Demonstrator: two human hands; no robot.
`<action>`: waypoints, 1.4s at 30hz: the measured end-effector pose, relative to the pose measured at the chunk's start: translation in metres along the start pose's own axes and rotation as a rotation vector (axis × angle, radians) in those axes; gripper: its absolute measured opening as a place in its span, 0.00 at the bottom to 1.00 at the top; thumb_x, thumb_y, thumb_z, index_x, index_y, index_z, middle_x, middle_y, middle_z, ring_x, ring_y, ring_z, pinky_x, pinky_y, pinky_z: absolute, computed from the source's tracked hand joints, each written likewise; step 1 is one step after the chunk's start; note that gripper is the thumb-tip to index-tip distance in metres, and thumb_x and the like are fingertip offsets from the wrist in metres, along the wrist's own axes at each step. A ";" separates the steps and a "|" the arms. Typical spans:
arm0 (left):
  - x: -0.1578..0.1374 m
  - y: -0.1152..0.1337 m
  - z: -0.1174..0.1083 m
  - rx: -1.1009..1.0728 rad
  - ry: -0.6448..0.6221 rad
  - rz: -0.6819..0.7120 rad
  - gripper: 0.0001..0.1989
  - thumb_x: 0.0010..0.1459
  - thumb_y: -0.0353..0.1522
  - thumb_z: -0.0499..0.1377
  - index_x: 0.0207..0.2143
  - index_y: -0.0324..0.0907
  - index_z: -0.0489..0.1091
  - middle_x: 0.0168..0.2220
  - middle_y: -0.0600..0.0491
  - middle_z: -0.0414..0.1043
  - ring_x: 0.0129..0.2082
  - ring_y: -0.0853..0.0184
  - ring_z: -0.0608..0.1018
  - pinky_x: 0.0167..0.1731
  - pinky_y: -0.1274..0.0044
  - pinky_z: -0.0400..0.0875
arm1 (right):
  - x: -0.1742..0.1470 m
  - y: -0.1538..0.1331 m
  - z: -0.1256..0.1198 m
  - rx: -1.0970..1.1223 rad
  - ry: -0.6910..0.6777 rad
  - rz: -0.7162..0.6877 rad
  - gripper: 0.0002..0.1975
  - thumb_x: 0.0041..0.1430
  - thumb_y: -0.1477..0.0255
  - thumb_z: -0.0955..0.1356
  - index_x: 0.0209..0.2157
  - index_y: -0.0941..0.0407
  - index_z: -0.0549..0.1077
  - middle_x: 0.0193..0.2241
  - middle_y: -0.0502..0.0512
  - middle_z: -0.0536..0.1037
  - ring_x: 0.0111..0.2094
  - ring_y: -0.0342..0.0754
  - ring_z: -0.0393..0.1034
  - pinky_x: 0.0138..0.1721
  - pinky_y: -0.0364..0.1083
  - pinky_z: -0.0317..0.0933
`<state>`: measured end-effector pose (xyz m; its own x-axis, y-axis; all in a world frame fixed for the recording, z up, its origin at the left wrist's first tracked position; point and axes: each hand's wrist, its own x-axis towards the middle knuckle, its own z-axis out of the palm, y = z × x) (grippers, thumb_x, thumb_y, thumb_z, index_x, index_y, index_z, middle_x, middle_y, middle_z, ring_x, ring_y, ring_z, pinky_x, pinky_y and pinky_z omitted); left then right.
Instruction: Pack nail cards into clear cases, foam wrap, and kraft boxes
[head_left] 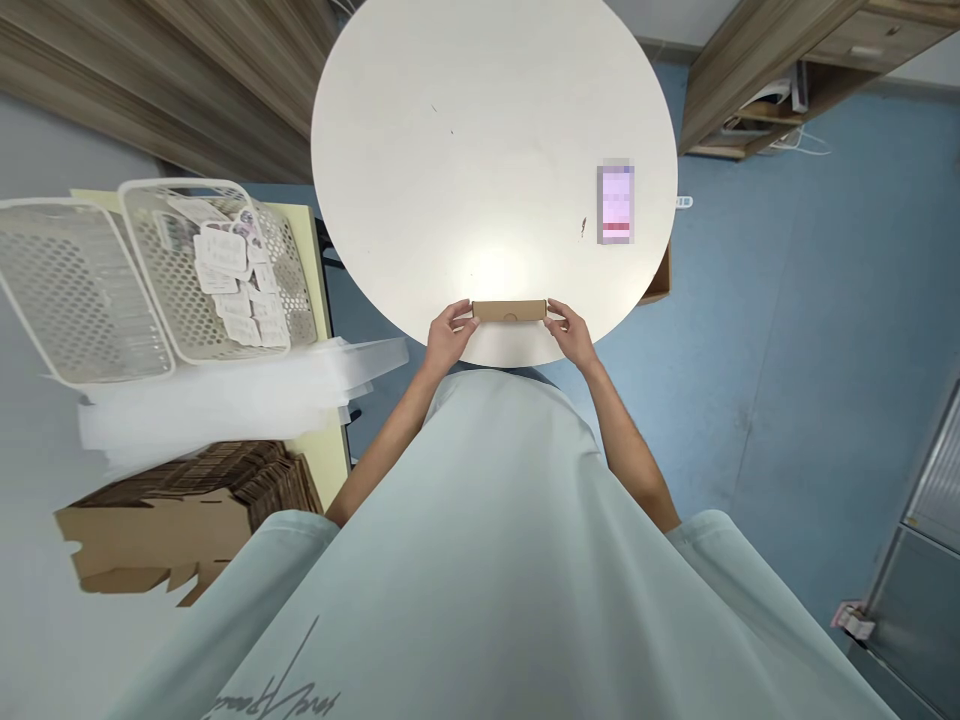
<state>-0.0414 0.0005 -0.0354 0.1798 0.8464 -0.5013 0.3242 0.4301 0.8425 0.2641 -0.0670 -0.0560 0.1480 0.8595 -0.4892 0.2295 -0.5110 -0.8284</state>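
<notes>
A small brown cardboard box (510, 311), long and narrow, is at the near edge of the round white table (480, 130). My left hand (448, 336) grips its left end between thumb and fingers. At the opposite end, my right hand (571, 334) holds the box the same way. The side of the box that faces me shows a small half-round mark in the middle, and its lid looks closed. What is inside cannot be seen.
A phone (616, 203) with a blurred screen lies on the table's right side. To my left, a yellow table (324, 440) carries a white basket (206, 270) of tagged packets, another white basket (82, 290), white plastic sheets (225, 400) and flat cardboard boxes (165, 530).
</notes>
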 end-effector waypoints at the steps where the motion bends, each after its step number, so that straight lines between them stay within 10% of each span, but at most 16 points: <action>1: 0.001 0.001 0.000 -0.001 -0.014 0.014 0.33 0.64 0.44 0.70 0.68 0.41 0.76 0.70 0.38 0.77 0.60 0.49 0.85 0.62 0.57 0.81 | 0.002 0.000 -0.001 -0.003 -0.002 -0.012 0.40 0.65 0.40 0.74 0.71 0.46 0.77 0.69 0.63 0.79 0.53 0.60 0.83 0.64 0.65 0.75; 26: -0.006 0.016 0.012 0.069 0.089 -0.126 0.21 0.59 0.32 0.70 0.55 0.42 0.80 0.59 0.41 0.85 0.49 0.54 0.88 0.56 0.60 0.82 | 0.000 -0.008 0.006 -0.068 0.009 -0.068 0.30 0.71 0.45 0.68 0.63 0.48 0.78 0.62 0.63 0.85 0.55 0.61 0.82 0.60 0.63 0.78; 42: -0.037 -0.046 0.059 0.047 0.015 -0.321 0.27 0.53 0.40 0.75 0.54 0.40 0.82 0.59 0.35 0.84 0.58 0.45 0.87 0.62 0.49 0.81 | -0.052 0.046 0.022 0.103 0.097 0.170 0.31 0.56 0.42 0.75 0.49 0.52 0.79 0.59 0.66 0.85 0.56 0.60 0.83 0.68 0.66 0.73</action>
<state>-0.0084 -0.0688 -0.0675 0.0479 0.6748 -0.7364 0.4047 0.6609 0.6320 0.2457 -0.1346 -0.0747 0.2689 0.7534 -0.6000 0.0950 -0.6407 -0.7619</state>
